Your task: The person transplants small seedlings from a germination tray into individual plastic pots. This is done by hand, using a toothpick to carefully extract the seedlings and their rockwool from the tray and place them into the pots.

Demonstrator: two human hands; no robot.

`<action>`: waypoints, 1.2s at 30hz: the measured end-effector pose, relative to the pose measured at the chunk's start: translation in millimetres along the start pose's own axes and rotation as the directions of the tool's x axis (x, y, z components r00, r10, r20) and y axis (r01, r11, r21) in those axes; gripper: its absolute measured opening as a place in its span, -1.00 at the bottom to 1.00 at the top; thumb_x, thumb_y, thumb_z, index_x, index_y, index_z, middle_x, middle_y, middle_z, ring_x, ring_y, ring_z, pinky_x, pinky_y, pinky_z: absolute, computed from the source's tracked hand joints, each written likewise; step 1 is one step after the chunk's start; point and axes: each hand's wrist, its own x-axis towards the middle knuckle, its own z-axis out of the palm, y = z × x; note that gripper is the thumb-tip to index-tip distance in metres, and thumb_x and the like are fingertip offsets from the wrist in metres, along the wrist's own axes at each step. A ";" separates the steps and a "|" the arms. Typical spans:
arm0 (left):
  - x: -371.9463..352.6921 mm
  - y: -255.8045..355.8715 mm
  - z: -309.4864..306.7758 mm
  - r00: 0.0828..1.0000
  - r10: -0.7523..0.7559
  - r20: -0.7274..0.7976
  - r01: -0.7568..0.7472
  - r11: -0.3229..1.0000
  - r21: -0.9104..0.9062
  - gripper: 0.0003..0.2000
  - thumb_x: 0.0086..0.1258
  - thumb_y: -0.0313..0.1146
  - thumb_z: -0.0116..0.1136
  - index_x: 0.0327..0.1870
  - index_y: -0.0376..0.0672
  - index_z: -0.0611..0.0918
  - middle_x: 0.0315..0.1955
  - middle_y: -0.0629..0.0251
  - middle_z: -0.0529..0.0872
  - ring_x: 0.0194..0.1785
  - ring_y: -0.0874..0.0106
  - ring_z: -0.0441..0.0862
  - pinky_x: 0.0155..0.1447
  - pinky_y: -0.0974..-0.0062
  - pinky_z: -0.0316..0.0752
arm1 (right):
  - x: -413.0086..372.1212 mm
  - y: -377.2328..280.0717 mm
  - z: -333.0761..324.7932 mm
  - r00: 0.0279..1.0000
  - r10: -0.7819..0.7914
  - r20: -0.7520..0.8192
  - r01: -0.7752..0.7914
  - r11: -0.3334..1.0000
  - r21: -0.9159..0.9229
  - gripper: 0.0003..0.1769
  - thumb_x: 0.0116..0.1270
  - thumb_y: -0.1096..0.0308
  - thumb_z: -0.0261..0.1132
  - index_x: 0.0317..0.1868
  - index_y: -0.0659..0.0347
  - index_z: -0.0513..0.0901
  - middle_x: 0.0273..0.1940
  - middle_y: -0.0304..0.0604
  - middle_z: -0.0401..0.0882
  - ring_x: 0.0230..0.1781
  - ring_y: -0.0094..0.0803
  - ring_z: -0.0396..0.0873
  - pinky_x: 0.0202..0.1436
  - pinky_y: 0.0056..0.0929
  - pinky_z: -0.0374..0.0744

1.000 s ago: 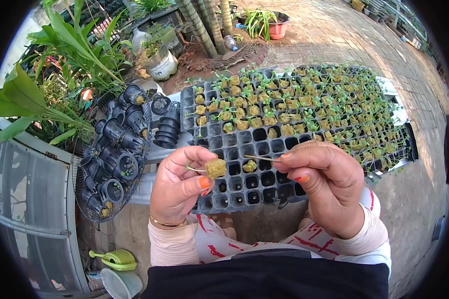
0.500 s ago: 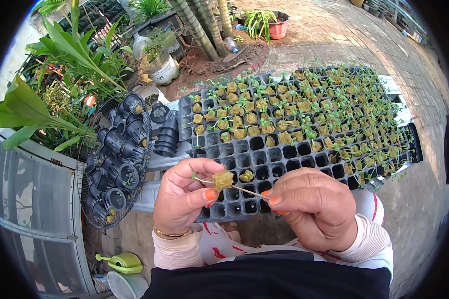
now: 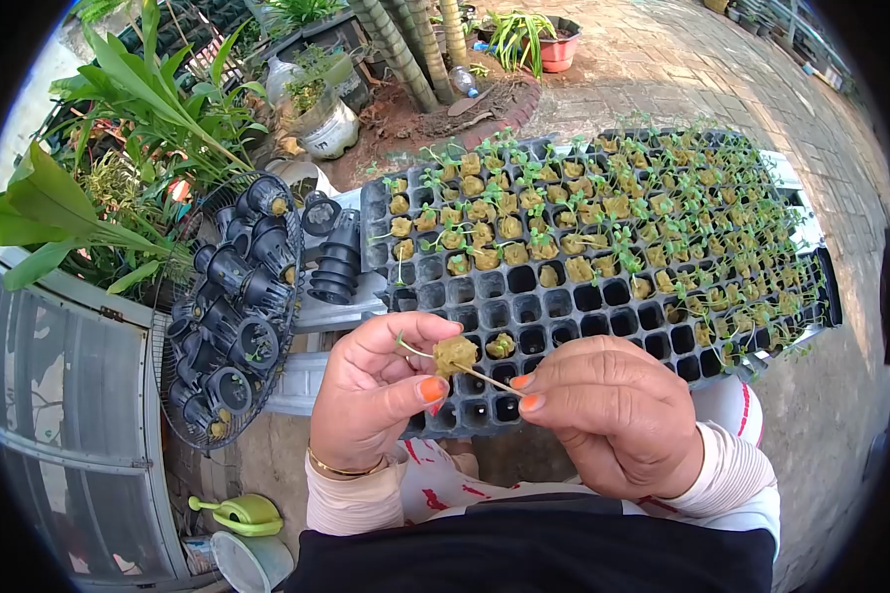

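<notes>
Between the thumb and fingers of my left hand point(image 3: 371, 390) is a yellowish-brown seedling plug point(image 3: 455, 356), its thin green sprout pointing left. My right hand point(image 3: 618, 410) pinches a thin wooden stick point(image 3: 494, 381), whose far tip meets the lower right side of the plug. Both hands are over the near edge of a black seedling tray point(image 3: 480, 316). Many of its cells hold similar plugs with green sprouts, mostly at the back and right. One lone plug point(image 3: 501, 345) sits in a cell just beyond the stick.
At the left, a wire basket point(image 3: 289, 341) holds several black net pots point(image 3: 257, 341). A stack of black net pots point(image 3: 336, 262) stands between basket and tray. Leafy plants point(image 3: 59, 212) crowd the upper left. A green watering can point(image 3: 242, 514) is on the ground at lower left.
The plug and my left hand sit slightly further right in view, and the stick slopes more steeply. The tray and surroundings have shifted slightly in the picture. Both grips are unchanged.
</notes>
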 end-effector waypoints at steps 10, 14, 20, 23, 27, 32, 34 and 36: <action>0.9 -3.2 1.5 0.996 0.079 -0.043 -0.075 0.993 0.095 -0.61 0.10 -0.47 0.34 -0.05 -0.36 0.49 -0.22 0.01 0.61 -0.39 0.49 0.58 -0.38 0.64 0.49 | -1.5 -2.8 -3.9 0.999 -0.016 0.034 0.017 1.000 -0.007 -0.68 -0.10 0.63 0.29 -0.23 0.34 0.64 -0.28 -0.02 0.62 -0.31 -0.22 0.61 -0.23 -0.38 0.58; 2.1 -5.2 5.8 0.992 0.113 -0.051 -0.107 0.989 0.104 -0.59 0.08 -0.50 0.34 -0.03 -0.37 0.51 -0.20 0.05 0.60 -0.31 0.48 0.58 -0.32 0.62 0.52 | -0.1 -2.6 -3.7 0.999 -0.016 0.038 0.017 0.999 -0.028 -0.69 -0.10 0.63 0.29 -0.24 0.34 0.64 -0.28 -0.01 0.62 -0.31 -0.22 0.61 -0.23 -0.38 0.58; 2.8 -5.5 -1.2 0.993 0.117 0.034 -0.119 0.992 0.051 -0.63 0.11 -0.67 0.25 -0.01 -0.38 0.52 -0.18 0.20 0.63 -0.08 0.50 0.60 0.03 0.57 0.48 | -0.6 -2.9 -5.1 1.000 -0.007 0.019 0.008 0.998 -0.055 -0.68 -0.12 0.63 0.30 -0.24 0.35 0.63 -0.28 0.00 0.62 -0.32 -0.20 0.60 -0.23 -0.37 0.58; 3.2 -7.2 1.7 0.992 0.129 -0.002 -0.128 0.988 0.085 -0.63 0.08 -0.62 0.28 -0.04 -0.38 0.53 -0.16 0.12 0.61 -0.15 0.48 0.59 -0.11 0.56 0.51 | 0.3 -0.7 -6.2 0.999 -0.019 0.038 0.021 0.999 -0.045 -0.66 -0.13 0.63 0.30 -0.22 0.34 0.62 -0.27 0.00 0.62 -0.31 -0.19 0.60 -0.22 -0.36 0.58; 2.7 -6.0 2.0 0.994 0.106 -0.035 -0.104 0.993 0.061 -0.62 0.10 -0.55 0.28 -0.03 -0.37 0.51 -0.14 0.01 0.56 -0.24 0.45 0.57 -0.24 0.55 0.54 | 3.2 -1.7 -12.3 1.000 0.025 -0.008 -0.025 0.993 -0.116 -0.73 -0.05 0.65 0.28 -0.25 0.32 0.61 -0.26 0.01 0.63 -0.31 -0.18 0.62 -0.19 -0.35 0.57; 2.4 -2.1 -4.4 0.998 -0.053 0.044 0.060 0.984 -0.168 -0.61 0.16 -0.53 0.22 0.02 -0.39 0.47 -0.13 -0.06 0.54 -0.26 0.44 0.57 -0.27 0.54 0.53 | 4.3 0.1 -14.4 0.992 0.096 -0.080 -0.101 0.993 -0.063 -0.80 0.05 0.66 0.26 -0.27 0.31 0.59 -0.28 -0.01 0.64 -0.31 -0.19 0.63 -0.19 -0.36 0.57; 3.3 0.5 -6.7 0.994 -0.076 0.075 0.092 0.970 -0.227 -0.62 0.17 -0.52 0.20 0.03 -0.40 0.46 -0.12 -0.09 0.53 -0.27 0.44 0.57 -0.28 0.54 0.52 | 5.8 -2.5 -13.3 0.991 0.111 -0.070 -0.116 0.990 -0.075 -0.82 0.08 0.66 0.26 -0.26 0.31 0.59 -0.31 -0.05 0.64 -0.32 -0.21 0.64 -0.20 -0.37 0.58; 2.8 7.2 -9.7 0.998 0.030 0.050 -0.026 0.995 -0.092 -0.63 0.18 -0.55 0.22 0.03 -0.40 0.50 -0.16 0.11 0.63 -0.24 0.53 0.58 -0.18 0.63 0.51 | 6.4 -0.8 -15.1 0.991 0.102 -0.089 -0.111 0.987 -0.112 -0.82 0.08 0.66 0.26 -0.26 0.32 0.59 -0.32 -0.04 0.64 -0.32 -0.21 0.64 -0.21 -0.37 0.57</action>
